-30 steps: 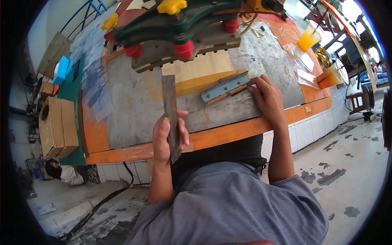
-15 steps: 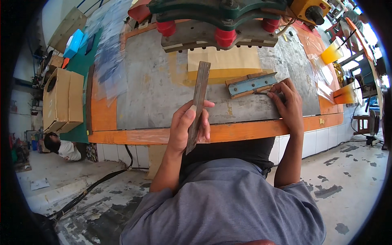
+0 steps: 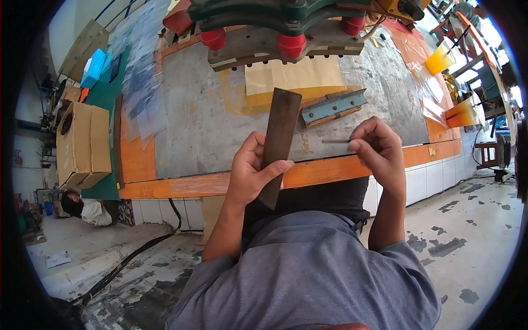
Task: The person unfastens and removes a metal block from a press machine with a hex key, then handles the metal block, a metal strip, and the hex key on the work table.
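Note:
My left hand (image 3: 246,171) is closed round a long, dark metal bar (image 3: 282,124), tilted upright over the table's front edge, its flat face showing and the thumb across it. My right hand (image 3: 380,147) pinches a thin metal rod (image 3: 334,141) between thumb and fingertips. The rod points left toward the bar, apart from it; its exact kind is too small to tell. Beyond the hands, a blue metal angle piece (image 3: 336,105) with bolts and wooden strips lies on the grey tabletop (image 3: 192,115).
A green machine (image 3: 275,19) with red cylinders (image 3: 292,46) overhangs the far side, above a tan sheet (image 3: 291,77). Plastic film (image 3: 140,82) and a cardboard box (image 3: 83,144) are at left. Orange drinks (image 3: 462,114) stand at right. A person (image 3: 93,210) is low at far left.
My right hand has lifted the thin rod from beside the blue angle piece and drawn it nearer. My left hand has turned the metal bar so its flat face shows.

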Demonstrator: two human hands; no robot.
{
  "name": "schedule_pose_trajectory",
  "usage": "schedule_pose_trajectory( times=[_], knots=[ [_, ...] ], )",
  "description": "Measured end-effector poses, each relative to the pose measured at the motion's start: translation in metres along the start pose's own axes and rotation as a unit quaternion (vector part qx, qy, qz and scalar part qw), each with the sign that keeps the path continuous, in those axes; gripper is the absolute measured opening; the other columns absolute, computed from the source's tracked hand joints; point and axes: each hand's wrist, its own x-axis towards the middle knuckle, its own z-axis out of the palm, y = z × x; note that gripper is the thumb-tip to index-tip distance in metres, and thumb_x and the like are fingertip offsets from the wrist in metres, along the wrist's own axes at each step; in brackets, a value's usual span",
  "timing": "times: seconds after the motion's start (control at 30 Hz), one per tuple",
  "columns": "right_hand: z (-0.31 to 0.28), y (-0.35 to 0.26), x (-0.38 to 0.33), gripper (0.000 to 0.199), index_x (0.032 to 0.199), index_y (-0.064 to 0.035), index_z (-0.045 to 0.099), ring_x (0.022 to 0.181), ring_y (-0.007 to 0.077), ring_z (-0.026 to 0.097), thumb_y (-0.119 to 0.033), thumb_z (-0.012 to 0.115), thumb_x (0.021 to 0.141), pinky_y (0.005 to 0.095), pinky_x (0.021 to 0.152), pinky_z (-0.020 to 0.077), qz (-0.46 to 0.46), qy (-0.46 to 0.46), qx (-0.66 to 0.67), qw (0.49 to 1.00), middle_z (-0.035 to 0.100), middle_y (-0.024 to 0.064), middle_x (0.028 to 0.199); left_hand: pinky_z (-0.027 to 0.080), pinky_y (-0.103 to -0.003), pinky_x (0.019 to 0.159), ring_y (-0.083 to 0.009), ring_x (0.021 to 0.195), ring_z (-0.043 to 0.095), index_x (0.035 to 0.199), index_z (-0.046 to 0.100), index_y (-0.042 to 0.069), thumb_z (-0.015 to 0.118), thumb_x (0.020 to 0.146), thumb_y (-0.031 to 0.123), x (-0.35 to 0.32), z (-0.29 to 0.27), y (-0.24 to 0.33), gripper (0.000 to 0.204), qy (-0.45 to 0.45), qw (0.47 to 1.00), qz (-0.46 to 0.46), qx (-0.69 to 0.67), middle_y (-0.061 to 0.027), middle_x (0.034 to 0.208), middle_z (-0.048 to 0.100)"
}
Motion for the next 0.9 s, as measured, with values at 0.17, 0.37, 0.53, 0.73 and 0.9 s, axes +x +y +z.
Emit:
schedule_pose_trajectory(
  times=[0.17, 0.37, 0.53, 0.73, 0.9],
  knots=[
    [0.024, -0.023, 0.004, 0.012, 0.096, -0.0011, 0.063, 0.058, 0.0020, 0.048, -0.006, 0.074, 0.093, 0.0188, 0.052, 0.0374, -0.046, -0.146, 0.245, 0.957, 0.065, 0.0012, 0.080, 0.055, -0.025, 0.053, -0.0103, 0.064, 0.064, 0.105, 0.050, 0.002, 0.075, 0.091, 0.003, -0.001, 0.003, -0.003, 0.028, -0.007, 0.999, -0.008, 0.040, -0.0063, 0.091, 0.065],
    [0.030, -0.025, 0.011, 0.014, 0.097, -0.0029, 0.062, 0.053, 0.0008, 0.050, -0.009, 0.074, 0.094, 0.0172, 0.045, 0.0358, 0.003, -0.116, 0.149, 0.982, 0.065, -0.0007, 0.078, 0.058, -0.025, 0.059, -0.0094, 0.079, 0.066, 0.108, 0.052, 0.002, 0.073, 0.093, 0.004, -0.003, 0.003, -0.006, 0.026, -0.022, 0.994, -0.003, 0.108, -0.0072, 0.098, 0.067],
    [0.030, -0.016, 0.011, 0.013, 0.097, -0.0025, 0.061, 0.053, 0.0003, 0.050, -0.008, 0.073, 0.094, 0.0169, 0.044, 0.0346, 0.021, -0.057, 0.104, 0.993, 0.065, 0.0003, 0.078, 0.057, -0.025, 0.060, -0.0091, 0.072, 0.066, 0.108, 0.054, 0.000, 0.074, 0.095, 0.011, -0.003, 0.005, -0.009, 0.026, -0.012, 0.997, 0.011, 0.077, -0.0063, 0.091, 0.068],
    [0.027, -0.008, 0.013, 0.012, 0.097, -0.0033, 0.061, 0.052, 0.0016, 0.052, -0.009, 0.072, 0.095, 0.0166, 0.043, 0.0355, -0.006, -0.006, 0.038, 0.999, 0.066, 0.0008, 0.079, 0.062, -0.028, 0.063, -0.0089, 0.083, 0.065, 0.105, 0.052, 0.001, 0.070, 0.096, 0.005, -0.003, 0.003, -0.005, 0.021, -0.024, 0.993, 0.001, 0.117, -0.0064, 0.098, 0.065],
    [0.027, -0.004, 0.016, 0.011, 0.096, -0.0058, 0.063, 0.058, 0.0035, 0.056, -0.011, 0.072, 0.095, 0.0181, 0.050, 0.0400, 0.005, 0.006, 0.062, 0.998, 0.069, 0.0023, 0.078, 0.061, -0.029, 0.057, -0.0096, 0.077, 0.065, 0.104, 0.051, 0.001, 0.069, 0.097, 0.006, -0.004, 0.004, -0.007, 0.020, -0.014, 0.995, -0.014, 0.096, -0.0064, 0.095, 0.065]
  ],
)
